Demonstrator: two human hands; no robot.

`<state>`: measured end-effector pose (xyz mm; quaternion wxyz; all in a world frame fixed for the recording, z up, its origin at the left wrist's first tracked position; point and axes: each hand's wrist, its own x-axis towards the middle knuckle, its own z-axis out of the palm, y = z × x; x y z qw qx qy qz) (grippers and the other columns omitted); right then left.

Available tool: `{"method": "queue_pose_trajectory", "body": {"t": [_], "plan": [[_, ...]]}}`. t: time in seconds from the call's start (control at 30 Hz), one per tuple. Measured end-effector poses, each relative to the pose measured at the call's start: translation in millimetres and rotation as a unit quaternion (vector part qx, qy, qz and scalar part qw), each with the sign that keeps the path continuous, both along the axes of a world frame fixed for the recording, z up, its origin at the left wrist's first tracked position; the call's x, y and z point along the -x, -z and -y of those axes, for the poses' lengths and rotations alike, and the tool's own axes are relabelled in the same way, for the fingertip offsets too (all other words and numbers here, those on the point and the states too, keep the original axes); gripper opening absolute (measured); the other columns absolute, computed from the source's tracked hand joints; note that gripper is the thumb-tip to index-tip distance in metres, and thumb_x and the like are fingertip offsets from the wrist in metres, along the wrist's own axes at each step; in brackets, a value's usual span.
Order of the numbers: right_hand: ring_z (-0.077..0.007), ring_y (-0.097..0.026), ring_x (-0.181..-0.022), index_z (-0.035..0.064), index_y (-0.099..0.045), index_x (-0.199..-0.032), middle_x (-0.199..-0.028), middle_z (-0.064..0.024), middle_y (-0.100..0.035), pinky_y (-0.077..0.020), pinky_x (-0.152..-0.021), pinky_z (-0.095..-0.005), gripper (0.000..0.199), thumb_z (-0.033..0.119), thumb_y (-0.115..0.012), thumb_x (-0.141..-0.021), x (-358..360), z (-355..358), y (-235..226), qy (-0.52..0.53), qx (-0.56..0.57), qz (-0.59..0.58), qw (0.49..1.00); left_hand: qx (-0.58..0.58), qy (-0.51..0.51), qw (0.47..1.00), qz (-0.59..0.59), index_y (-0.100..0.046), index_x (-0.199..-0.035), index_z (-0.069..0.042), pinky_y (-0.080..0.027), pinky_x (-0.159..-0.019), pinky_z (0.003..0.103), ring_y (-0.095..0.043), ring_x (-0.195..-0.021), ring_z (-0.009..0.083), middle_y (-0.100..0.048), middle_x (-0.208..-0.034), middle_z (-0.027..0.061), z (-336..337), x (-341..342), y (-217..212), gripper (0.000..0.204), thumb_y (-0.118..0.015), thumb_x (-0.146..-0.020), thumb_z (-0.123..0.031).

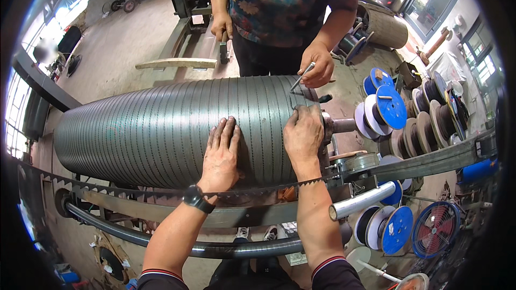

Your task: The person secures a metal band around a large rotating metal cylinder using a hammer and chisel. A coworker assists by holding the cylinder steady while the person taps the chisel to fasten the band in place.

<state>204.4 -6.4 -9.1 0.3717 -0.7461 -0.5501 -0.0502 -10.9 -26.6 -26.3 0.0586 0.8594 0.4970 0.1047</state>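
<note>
A large grey metal roller, wound with fine grooved wire in close rings, lies crosswise before me. My left hand rests flat on its near upper side, fingers stretched out and slightly apart. Toward the right end, my right hand is closed with its fingers curled against the roller; what they hold, if anything, is hidden. Just beyond those fingers, a co-worker's hand holds a thin metal rod with its tip down at the roller. The co-worker's other hand grips a hammer, hanging beyond the roller.
A toothed strip and a dark tube run along my side of the roller. Its shaft sticks out at right, near a silver tube. Blue spools and a fan stand on the right; a wooden slat lies behind.
</note>
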Motion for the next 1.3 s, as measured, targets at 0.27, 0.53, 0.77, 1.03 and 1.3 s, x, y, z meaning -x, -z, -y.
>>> {"method": "queue_pose_trajectory", "body": {"t": [0.27,0.53,0.77,1.03,1.3], "plan": [[-0.0455,-0.069,-0.089,-0.0062,-0.069,-0.09,-0.1,-0.0237,-0.062,-0.0573,-0.08,-0.0517,0.008,-0.002,-0.063,-0.088,1.3,-6.2,-9.1,-0.008,0.035,-0.001,0.999,0.023,0.006,1.0,0.01,-0.035,-0.159,0.002,-0.021,-0.132,0.051,-0.021,-0.159,0.0382,-0.026,-0.169,0.0202,-0.4,1.8,-4.2,0.124,-0.099,-0.055,-0.02],[-0.0451,-0.069,-0.089,-0.0067,-0.073,-0.095,-0.102,-0.0243,-0.065,-0.0561,-0.083,-0.0514,0.013,0.001,-0.063,-0.091,3.0,-16.2,-16.8,-0.002,0.074,-0.003,0.997,0.024,0.005,1.0,0.018,-0.035,-0.158,0.003,-0.02,-0.132,0.051,-0.021,-0.16,0.0377,-0.025,-0.17,0.0209,0.3,2.2,-4.0,0.12,-0.097,-0.057,-0.017],[-0.045,-0.07,-0.092,-0.0074,-0.069,-0.09,-0.105,-0.0242,-0.062,-0.0589,-0.084,-0.0512,0.009,-0.004,-0.063,-0.084,5.3,-21.7,-7.9,0.008,0.066,0.011,0.998,-0.009,0.015,0.999,0.038,-0.037,-0.156,0.004,-0.024,-0.13,0.054,-0.024,-0.158,0.0409,-0.029,-0.167,0.0215,0.1,1.2,-0.1,0.123,-0.097,-0.051,-0.017],[-0.0452,-0.07,-0.093,-0.0074,-0.069,-0.092,-0.105,-0.0245,-0.062,-0.0585,-0.085,-0.0524,0.011,-0.003,-0.063,-0.084,4.5,-25.9,-9.7,0.004,0.082,0.017,0.996,-0.002,0.01,1.0,0.022,-0.036,-0.157,0.004,-0.022,-0.131,0.053,-0.023,-0.158,0.0399,-0.027,-0.168,0.0212,0.7,1.7,-0.2,0.119,-0.096,-0.056,-0.016],[-0.0445,-0.07,-0.093,-0.0076,-0.068,-0.091,-0.106,-0.0248,-0.061,-0.0592,-0.083,-0.0513,0.012,-0.004,-0.064,-0.081,6.2,-18.4,-13.3,-0.02,0.085,0.028,0.996,-0.014,0.011,0.999,0.035,-0.037,-0.156,0.004,-0.023,-0.13,0.054,-0.024,-0.158,0.041,-0.028,-0.168,0.0216,0.4,4.1,1.7,0.12,-0.096,-0.053,-0.015]]}}
